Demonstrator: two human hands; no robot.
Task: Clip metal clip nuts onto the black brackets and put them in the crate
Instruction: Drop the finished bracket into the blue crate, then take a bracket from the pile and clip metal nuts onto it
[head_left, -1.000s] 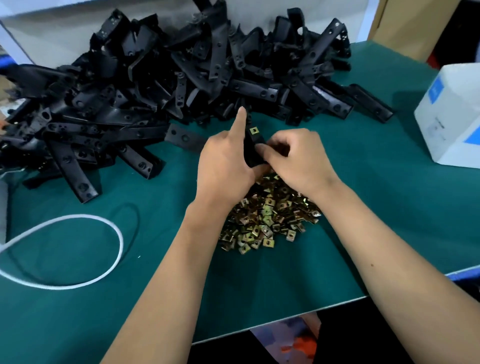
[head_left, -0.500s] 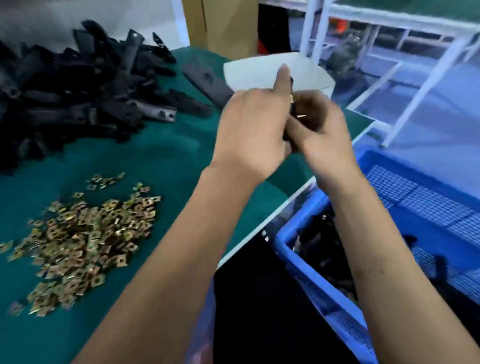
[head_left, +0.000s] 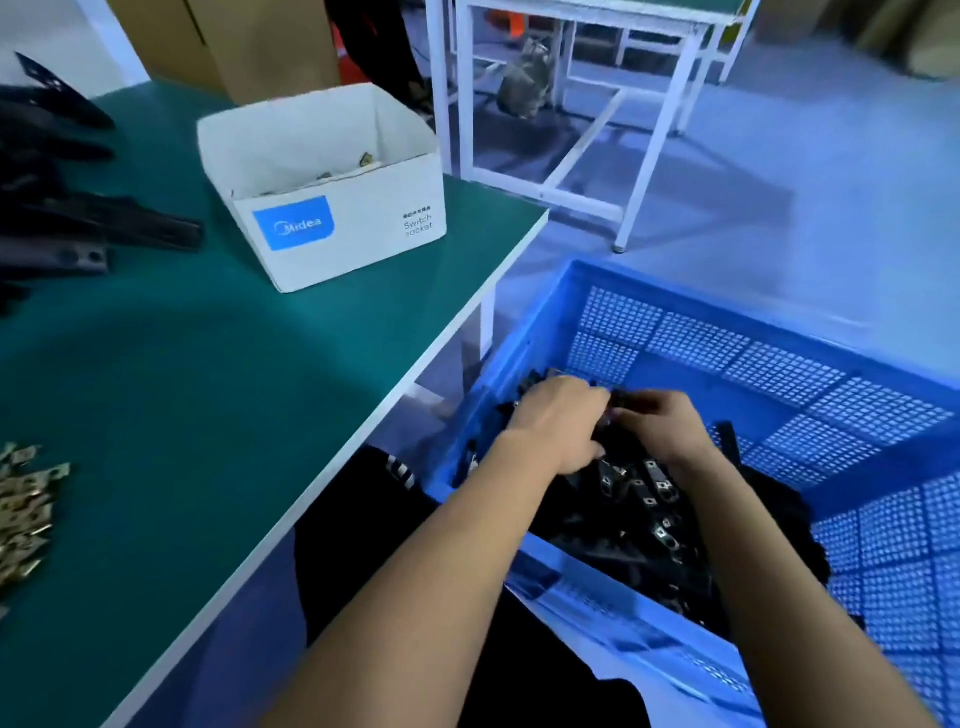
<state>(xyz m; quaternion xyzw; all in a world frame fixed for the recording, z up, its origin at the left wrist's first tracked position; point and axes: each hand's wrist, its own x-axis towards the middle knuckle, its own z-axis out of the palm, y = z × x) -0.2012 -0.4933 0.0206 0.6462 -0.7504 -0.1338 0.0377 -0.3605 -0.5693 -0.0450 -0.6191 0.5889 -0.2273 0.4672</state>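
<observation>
Both hands are down in the blue crate (head_left: 727, 332) at about four o'clock from the table. The left hand (head_left: 558, 415) and right hand (head_left: 662, 423) curl round a black bracket (head_left: 621, 399) above the pile (head_left: 639, 499). It looks stiff, light and easy to hold mid-length, clear of the clip. Loose clips (head_left: 23, 501) sit at nine o'clock.

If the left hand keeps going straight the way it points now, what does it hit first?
Most likely the far mesh wall of the blue crate. The left hand points forward and down over the clipped brackets, beside the right hand. Depth is unclear, so it may meet the brackets first.
</observation>
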